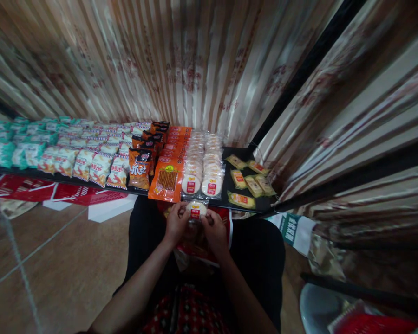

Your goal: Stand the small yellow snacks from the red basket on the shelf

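A shirt [190,315] shows at six o'clock. Left grip [177,224] and right grip [216,229] pinch one wrapped cracker [196,210]; cracker rows [212,167] stand at twelve.

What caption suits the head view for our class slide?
Two hands hold a round wrapped snack near rows of colourful packets.

dark trousers [263,260], red-and-black patterned top [193,308]

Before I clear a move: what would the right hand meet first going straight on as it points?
The round packet the right hand holds; past it, likely the nearest displayed round pack, though depth is unclear.
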`<state>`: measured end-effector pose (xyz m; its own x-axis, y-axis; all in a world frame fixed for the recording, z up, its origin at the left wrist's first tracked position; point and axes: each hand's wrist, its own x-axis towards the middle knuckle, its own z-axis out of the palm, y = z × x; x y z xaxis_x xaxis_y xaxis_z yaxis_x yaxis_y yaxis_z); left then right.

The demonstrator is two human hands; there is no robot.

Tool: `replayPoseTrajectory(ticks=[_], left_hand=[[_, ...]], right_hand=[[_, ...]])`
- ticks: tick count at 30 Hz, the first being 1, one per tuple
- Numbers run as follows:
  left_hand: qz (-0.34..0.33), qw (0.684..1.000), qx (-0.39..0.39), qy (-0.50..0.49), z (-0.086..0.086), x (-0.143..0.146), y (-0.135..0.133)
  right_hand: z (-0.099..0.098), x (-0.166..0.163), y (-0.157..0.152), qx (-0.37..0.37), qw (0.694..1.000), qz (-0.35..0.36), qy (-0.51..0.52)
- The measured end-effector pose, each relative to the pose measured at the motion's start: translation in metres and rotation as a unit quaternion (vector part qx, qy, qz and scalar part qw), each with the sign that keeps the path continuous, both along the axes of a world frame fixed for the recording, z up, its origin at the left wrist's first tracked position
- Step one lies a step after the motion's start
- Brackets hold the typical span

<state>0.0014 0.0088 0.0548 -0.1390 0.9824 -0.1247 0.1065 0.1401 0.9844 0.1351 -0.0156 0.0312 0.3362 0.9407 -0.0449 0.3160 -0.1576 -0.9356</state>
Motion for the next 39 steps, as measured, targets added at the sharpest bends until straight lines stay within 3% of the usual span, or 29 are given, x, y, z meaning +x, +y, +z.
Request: replayPoseTrajectory(ticks=[11,22,32,39], left_hand=[[0.017,0.998,0.037,0.037,0.005,0.003,0.023],[0.024,0.987,0.08,0.136,0.018,0.003,0.045],[0.031,0.979,0.1,0.177,0.011,0.01,0.048],[0.046,0.939,0.194,0.282,-0.002,0.017,0.041]], right_hand=[[0.02,-0.006,0.022,0.006,0.999,-0.011,0.03],[0.035,-0.009,0.04,0.031,0.997,-0.021,0.068],[0.023,-0.007,0.045,0.03,0.997,-0.014,0.073],[0.014,-0.007,0.054,0.044,0.999,-0.004,0.024]])
